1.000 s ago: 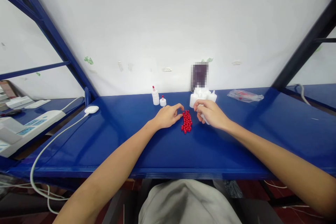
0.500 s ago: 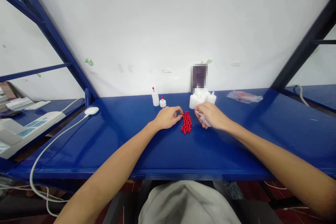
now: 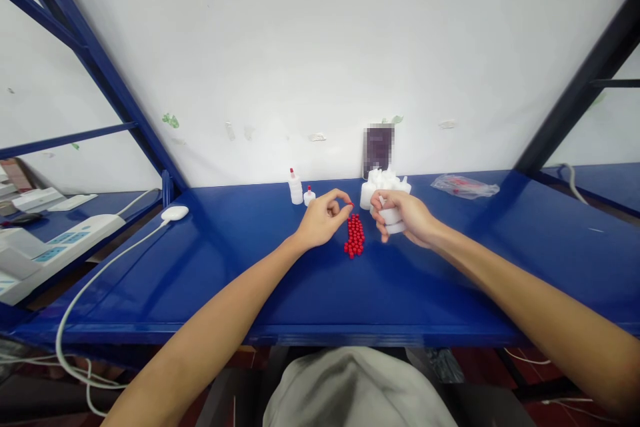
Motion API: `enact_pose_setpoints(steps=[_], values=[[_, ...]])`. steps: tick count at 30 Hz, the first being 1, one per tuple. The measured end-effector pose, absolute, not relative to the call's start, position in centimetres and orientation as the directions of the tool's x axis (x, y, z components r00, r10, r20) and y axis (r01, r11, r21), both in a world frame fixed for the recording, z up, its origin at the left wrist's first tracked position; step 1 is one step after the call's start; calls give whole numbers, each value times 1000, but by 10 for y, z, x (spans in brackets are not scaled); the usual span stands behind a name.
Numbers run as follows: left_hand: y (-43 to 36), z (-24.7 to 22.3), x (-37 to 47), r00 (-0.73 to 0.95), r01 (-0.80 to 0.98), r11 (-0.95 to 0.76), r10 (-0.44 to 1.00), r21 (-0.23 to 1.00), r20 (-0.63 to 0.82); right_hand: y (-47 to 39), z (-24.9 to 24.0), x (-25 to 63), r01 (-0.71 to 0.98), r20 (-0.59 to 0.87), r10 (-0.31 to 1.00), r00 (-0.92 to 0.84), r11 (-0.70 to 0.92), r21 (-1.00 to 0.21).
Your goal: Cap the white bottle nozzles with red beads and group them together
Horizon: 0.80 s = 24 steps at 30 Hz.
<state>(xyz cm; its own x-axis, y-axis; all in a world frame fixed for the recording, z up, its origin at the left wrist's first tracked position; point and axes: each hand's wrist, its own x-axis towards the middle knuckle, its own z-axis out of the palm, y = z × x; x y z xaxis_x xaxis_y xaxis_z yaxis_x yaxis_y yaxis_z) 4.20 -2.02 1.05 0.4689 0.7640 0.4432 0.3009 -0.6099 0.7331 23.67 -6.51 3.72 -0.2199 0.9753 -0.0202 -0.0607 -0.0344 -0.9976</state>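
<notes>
Between its thumb and forefinger, my left hand (image 3: 324,219) pinches a small red cap (image 3: 351,205), held just above the cluster of red caps (image 3: 355,238) on the blue table. My right hand (image 3: 403,215) is wrapped round a white squeeze bottle (image 3: 393,219), upright, its nozzle partly behind the fingers. Behind that hand stands a group of white bottles (image 3: 369,192) without caps. Left of the caps are a taller white bottle with a red tip (image 3: 295,188) and a short one with a red tip (image 3: 309,196), partly behind my left hand.
A dark pixelated panel (image 3: 379,147) leans against the wall behind the bottles. A clear plastic bag (image 3: 465,186) with something red lies at the right. On the left, a white cable with a flat end (image 3: 175,213) crosses the table (image 3: 225,280), near a power strip (image 3: 65,247).
My left hand has risen from the cluster with a red cap in its fingertips. My right hand has turned the white bottle from tilted to upright.
</notes>
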Motion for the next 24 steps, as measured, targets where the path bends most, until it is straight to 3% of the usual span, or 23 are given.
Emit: enact_pose_setpoints(steps=[3,13,24], values=[[-30,13,48,447,232,-615,755,753,479,-67,37,236,-8,-13,971,-240,-15,-1000],[-42,14,55,425,127,-617,741,776,520,-67,35,233,291,199,905,-377,319,-902],[-43,12,54,541,121,-610,702,783,463,-71,26,231,305,237,915,-327,339,-890]])
